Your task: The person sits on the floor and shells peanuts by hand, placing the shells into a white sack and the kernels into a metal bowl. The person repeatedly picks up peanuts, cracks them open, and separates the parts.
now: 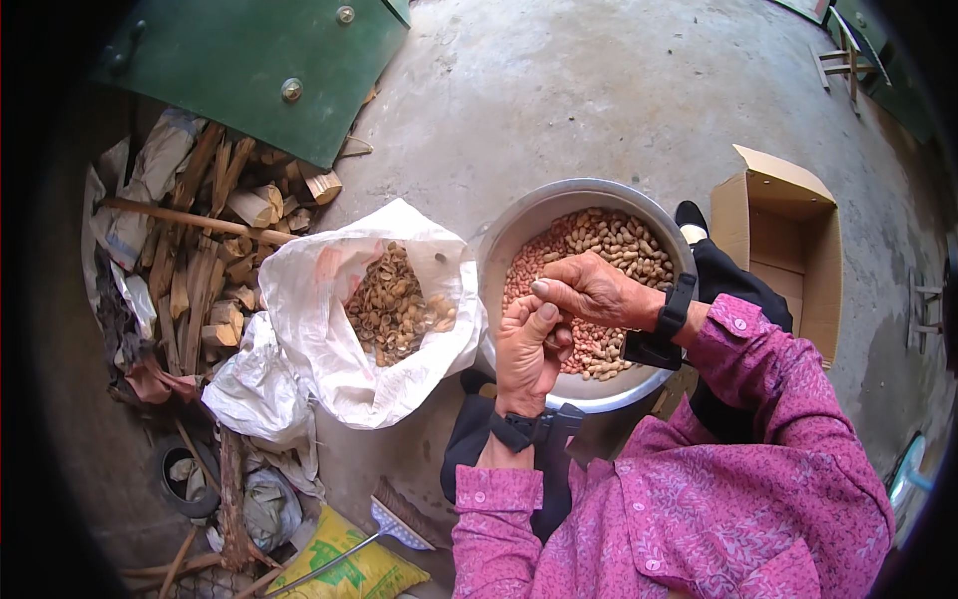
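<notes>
Both hands [559, 319] pinch a peanut over metal bowl [519, 240] | concrete floor [599, 90] | firewood [200, 260]

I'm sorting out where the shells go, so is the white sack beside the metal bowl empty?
No, the white sack lies open with a heap of brown peanut shells inside it, left of the metal bowl.

The round metal basin [519, 235] of peanuts [609, 240] sits on the person's lap. The white woven sack [329, 369] of shells [394, 304] lies left of it; the brown cardboard box [788, 225] stands right.
</notes>
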`<action>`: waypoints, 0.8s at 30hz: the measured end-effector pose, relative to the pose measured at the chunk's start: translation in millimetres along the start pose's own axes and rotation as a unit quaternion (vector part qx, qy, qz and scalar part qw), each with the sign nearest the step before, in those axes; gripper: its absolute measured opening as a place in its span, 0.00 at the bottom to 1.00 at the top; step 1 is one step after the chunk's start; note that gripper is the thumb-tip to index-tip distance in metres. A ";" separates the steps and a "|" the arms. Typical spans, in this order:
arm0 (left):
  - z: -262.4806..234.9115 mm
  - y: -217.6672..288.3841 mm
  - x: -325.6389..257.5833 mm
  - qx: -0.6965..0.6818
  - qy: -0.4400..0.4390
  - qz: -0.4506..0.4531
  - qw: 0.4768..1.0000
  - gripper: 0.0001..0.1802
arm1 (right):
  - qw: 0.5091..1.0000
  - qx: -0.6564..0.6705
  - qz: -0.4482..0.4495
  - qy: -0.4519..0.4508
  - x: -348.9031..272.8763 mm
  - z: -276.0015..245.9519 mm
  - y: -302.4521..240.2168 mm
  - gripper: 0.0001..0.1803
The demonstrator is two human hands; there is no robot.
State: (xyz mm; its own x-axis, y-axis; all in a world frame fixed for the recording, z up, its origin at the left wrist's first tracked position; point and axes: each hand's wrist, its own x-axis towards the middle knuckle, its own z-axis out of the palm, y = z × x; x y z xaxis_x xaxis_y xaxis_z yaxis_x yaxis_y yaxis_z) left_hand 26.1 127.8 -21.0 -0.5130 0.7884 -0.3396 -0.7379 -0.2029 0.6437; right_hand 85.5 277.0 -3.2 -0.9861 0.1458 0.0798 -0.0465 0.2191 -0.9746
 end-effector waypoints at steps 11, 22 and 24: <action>0.6 -3.8 -1.6 -0.047 0.013 0.011 0.999 0.07 | 0.988 -0.052 -0.114 0.094 -1.6 13.7 11.4 0.16; 0.6 -5.2 2.2 -0.085 0.013 0.033 0.996 0.07 | 0.994 0.046 0.042 0.088 -3.6 9.2 8.9 0.16; 1.0 -3.5 1.7 -0.099 0.039 0.035 0.994 0.07 | 0.990 0.088 0.066 0.092 -1.1 7.5 14.6 0.17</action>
State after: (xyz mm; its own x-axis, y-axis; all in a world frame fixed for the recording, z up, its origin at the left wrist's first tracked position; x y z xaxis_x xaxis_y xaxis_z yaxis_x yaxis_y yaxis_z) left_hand 28.2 130.4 -23.2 -0.5923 0.7231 -0.3553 -0.7672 -0.3716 0.5227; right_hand 84.7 272.8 -19.2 -0.9404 0.3388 -0.0295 0.0375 0.0173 -0.9991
